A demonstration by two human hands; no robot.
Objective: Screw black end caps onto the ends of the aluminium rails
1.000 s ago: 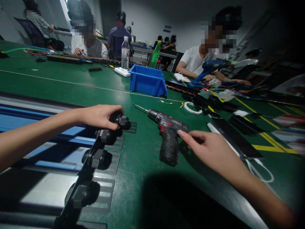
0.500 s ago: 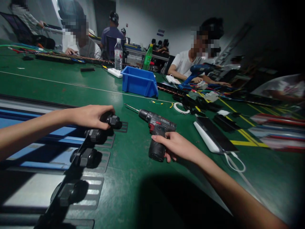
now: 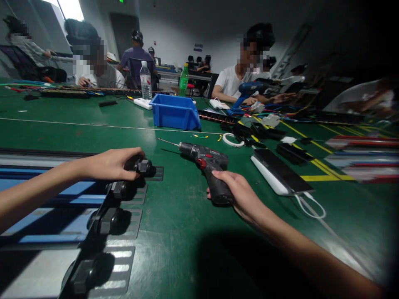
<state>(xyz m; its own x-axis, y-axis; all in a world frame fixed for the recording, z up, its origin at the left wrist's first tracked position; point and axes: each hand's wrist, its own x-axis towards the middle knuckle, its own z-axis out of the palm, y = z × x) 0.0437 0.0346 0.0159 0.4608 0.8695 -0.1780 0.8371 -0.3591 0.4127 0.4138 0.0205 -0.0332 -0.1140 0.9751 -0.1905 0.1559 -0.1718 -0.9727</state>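
A dark cordless screwdriver (image 3: 204,160) with a red trigger and a long thin bit pointing left is lifted a little off the green table (image 3: 174,220). My right hand (image 3: 238,195) is wrapped round its grip from below. My left hand (image 3: 110,164) is closed over the far end of a long black rail (image 3: 102,216) that carries several black clamp-like fittings. The nearest fitting to my fingers is a black knob (image 3: 144,166). The rail runs from lower left toward the middle of the table.
A blue bin (image 3: 174,112) stands beyond the screwdriver. A white power strip with a black slab on it (image 3: 277,170) lies to the right, its cable looping forward. Two bottles (image 3: 145,81), cables and other people's hands are at the far side. Blue and grey rails (image 3: 37,191) lie at left.
My right hand went from touching the screwdriver's body to gripping its handle and has tilted it up off the table. My left hand stayed on the rail's end. The camera view rose slightly.
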